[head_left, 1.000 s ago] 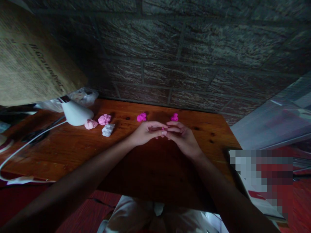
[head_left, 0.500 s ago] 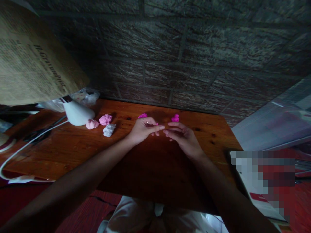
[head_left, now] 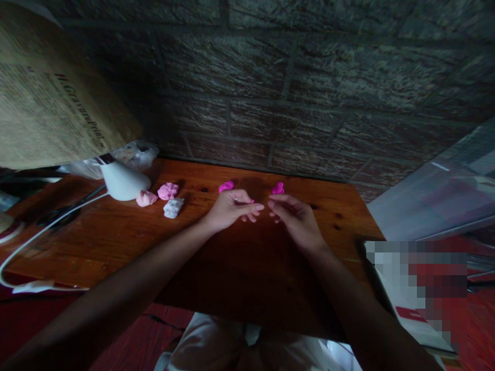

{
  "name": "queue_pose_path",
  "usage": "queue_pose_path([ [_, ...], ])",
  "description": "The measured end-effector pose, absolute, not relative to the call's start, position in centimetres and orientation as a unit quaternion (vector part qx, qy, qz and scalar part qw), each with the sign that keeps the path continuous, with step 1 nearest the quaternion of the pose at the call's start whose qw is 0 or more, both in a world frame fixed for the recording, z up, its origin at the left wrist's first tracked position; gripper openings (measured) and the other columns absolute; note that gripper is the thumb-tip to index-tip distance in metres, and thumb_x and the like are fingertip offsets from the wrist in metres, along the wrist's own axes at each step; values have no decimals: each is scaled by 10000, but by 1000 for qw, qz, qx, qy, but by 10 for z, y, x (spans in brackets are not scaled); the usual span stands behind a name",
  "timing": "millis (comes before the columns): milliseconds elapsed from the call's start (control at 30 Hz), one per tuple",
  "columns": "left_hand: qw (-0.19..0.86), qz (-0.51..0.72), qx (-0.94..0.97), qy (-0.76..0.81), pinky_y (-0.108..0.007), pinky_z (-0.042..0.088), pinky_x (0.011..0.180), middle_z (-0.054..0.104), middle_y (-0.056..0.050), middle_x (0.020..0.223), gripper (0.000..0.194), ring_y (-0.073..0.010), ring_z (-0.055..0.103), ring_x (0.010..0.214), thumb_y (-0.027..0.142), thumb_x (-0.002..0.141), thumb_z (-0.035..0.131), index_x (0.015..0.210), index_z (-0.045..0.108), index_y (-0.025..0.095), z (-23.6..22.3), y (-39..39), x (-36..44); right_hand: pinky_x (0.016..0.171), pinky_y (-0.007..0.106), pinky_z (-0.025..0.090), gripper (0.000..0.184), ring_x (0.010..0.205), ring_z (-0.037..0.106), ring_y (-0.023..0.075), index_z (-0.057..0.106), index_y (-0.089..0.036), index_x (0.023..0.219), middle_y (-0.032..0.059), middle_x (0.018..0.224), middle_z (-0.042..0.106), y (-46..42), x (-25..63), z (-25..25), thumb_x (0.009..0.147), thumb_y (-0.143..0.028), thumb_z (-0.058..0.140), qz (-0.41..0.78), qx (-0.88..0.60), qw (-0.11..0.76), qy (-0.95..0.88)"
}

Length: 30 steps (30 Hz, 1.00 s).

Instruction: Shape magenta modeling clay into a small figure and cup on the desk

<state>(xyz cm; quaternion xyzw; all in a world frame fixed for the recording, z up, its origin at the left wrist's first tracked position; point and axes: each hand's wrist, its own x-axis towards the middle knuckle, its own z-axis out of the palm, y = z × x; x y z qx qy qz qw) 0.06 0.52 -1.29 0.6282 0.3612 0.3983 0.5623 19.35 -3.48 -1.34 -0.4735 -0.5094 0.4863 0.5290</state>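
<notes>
Head: one magenta bit (head_left: pixel 252 201) in left hand (head_left: pixel 230 210); right hand (head_left: pixel 297 221), grip unclear; five lumps (head_left: pixel 167 191)

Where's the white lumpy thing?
In the head view, the white lump sits on the table, left of the left hand, beside two pale pink lumps.

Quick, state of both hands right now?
Left hand: closed, pinching a small bright pink bit.
Right hand: partly curled; whether it holds anything cannot be told.
</notes>
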Motion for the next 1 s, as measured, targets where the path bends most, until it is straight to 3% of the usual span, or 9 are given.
queue_pose_path([
  [100, 541, 406, 649, 349, -178, 432, 449, 729, -29, 636, 476, -96, 630, 476, 500, 691, 876, 654, 549, 156, -17, 5, 1, 637, 295, 538, 326, 728, 686, 164, 776, -230, 967, 34, 880, 777, -38, 191, -11, 772, -491, 796, 486, -457, 506, -547],
  [267, 448, 410, 727, 320, -206, 470, 527, 701, -12, 607, 335, -99, 610, 524, 451, 816, 782, 700, 692, 150, -24, 3, 2, 717, 313, 553, 234, 757, 693, 171, 792, -251, 932, 16, 867, 782, -41, 187, -15, 786, -433, 802, 459, -439, 483, -603],
  [367, 418, 399, 755, 311, -228, 512, 599, 764, -43, 718, 268, -127, 661, 620, 411, 851, 755, 782, 764, 152, -26, 3, 2, 709, 316, 553, 219, 714, 675, 163, 793, -250, 896, 10, 828, 771, -39, 189, -17, 799, -446, 789, 450, -443, 481, -607],
  [467, 453, 385, 750, 290, -245, 553, 664, 800, -76, 860, 271, -151, 706, 712, 397, 855, 758, 926, 787, 137, -27, 3, 3, 678, 310, 552, 251, 673, 658, 154, 788, -236, 873, 14, 801, 759, -36, 193, -17, 798, -475, 786, 459, -451, 480, -597],
  [600, 473, 384, 741, 283, -237, 562, 644, 791, -80, 878, 312, -129, 688, 660, 395, 896, 711, 1034, 768, 121, -27, 5, 3, 652, 299, 553, 250, 656, 657, 144, 784, -224, 868, 20, 817, 762, -33, 198, -16, 791, -462, 793, 468, -464, 492, -569],
  [833, 408, 394, 771, 290, -214, 535, 611, 769, -73, 859, 287, -110, 669, 626, 384, 967, 616, 936, 742, 128, -23, 3, 0, 624, 303, 559, 262, 669, 680, 154, 809, -245, 961, 31, 879, 794, -34, 197, -16, 781, -435, 805, 491, -468, 477, -558],
  [1000, 397, 397, 772, 299, -221, 534, 607, 768, -69, 815, 303, -117, 670, 607, 413, 944, 658, 909, 758, 129, -21, 3, -2, 623, 295, 559, 268, 652, 670, 148, 816, -251, 929, 15, 823, 788, -35, 196, -16, 766, -463, 816, 481, -464, 474, -574],
])
